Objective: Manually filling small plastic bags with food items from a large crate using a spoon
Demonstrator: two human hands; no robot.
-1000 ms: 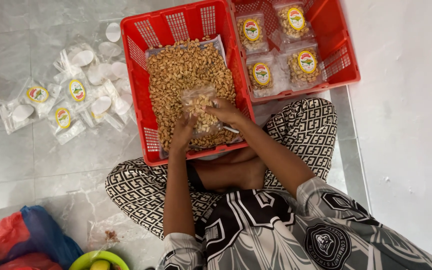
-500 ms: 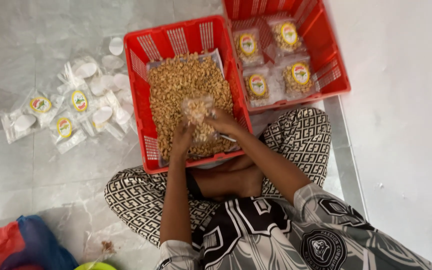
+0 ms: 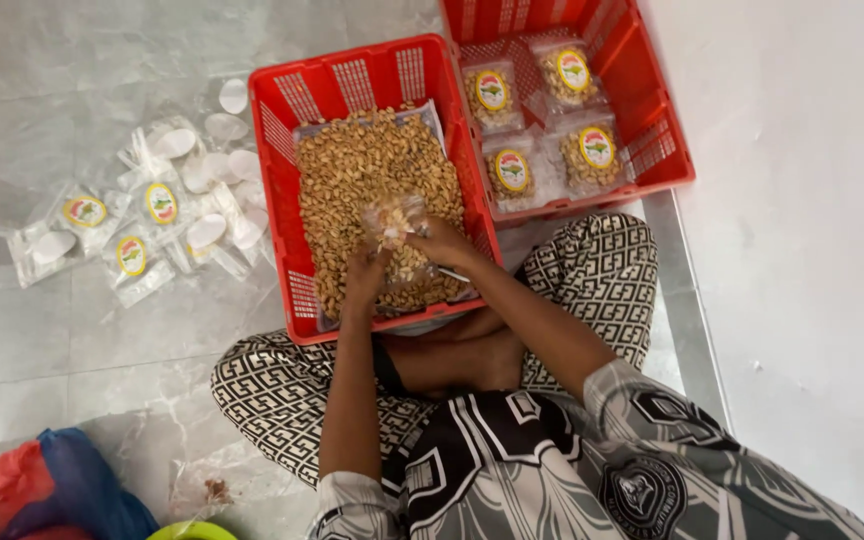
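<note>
Head view, looking down: both hands meet over the near half of a red crate (image 3: pixel 287 240) heaped with loose pale nuts (image 3: pixel 352 175). Left hand (image 3: pixel 365 277) and right hand (image 3: pixel 444 243) are both closed on a small clear pouch (image 3: pixel 392 222), one pinching each side of it, mouth upward as far as can be told; the pouch sits directly between the two grips and just above the nut heap, touching or nearly touching it (contact not resolvable). Compared with one second ago, the pouch looks narrower and more bunched between the fingers, and the hands sit slightly closer together; half a second ago it was already drawn in this way. Judgement: the pouch holds some nuts and is being gathered or settled, so filling of this one appears well along, though the fill level cannot be read. Beyond the right hand, a second red crate (image 3: pixel 667 150) holds filled labelled packets (image 3: pixel 497 95). Well off to the left of the left hand, empty clear pouches with oval stickers (image 3: pixel 147 215) lie scattered on the grey tiled floor (image 3: pixel 52 340).
</note>
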